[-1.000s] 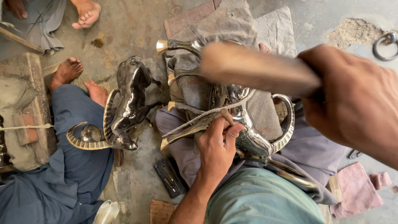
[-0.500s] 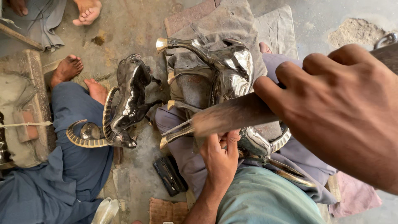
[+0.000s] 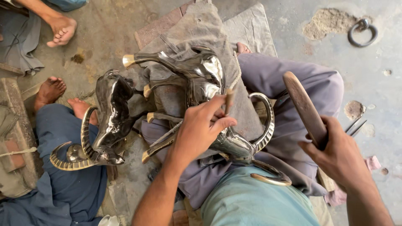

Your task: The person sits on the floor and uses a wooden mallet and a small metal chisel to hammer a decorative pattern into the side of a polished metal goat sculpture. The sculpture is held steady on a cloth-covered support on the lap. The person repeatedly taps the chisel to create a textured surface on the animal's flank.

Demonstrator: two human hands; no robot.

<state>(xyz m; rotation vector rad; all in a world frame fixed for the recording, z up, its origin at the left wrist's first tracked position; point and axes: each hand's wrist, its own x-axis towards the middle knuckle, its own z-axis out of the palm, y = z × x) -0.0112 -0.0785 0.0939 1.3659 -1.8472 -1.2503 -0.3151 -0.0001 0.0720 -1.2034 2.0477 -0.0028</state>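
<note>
Your left hand (image 3: 201,129) pinches a small punch (image 3: 228,101) against the polished metal goat figure (image 3: 209,83); your right hand (image 3: 335,150) grips the wooden mallet (image 3: 305,108). A skewed blow could skid and dent it.

Left hand (image 3: 199,129) hides figurine (image 3: 209,88) middle; co-worker (image 3: 63,188) cut off at edge.

The right hand (image 3: 339,152) has pulled back from close up in front of the camera to the right side; its wooden stick (image 3: 305,108) now points up and away from the shiny metal animal (image 3: 209,83), no longer across it; the left hand (image 3: 200,127) has moved up onto the animal's body and now pinches a small stick (image 3: 228,100); the animal's back shows fully now.
</note>
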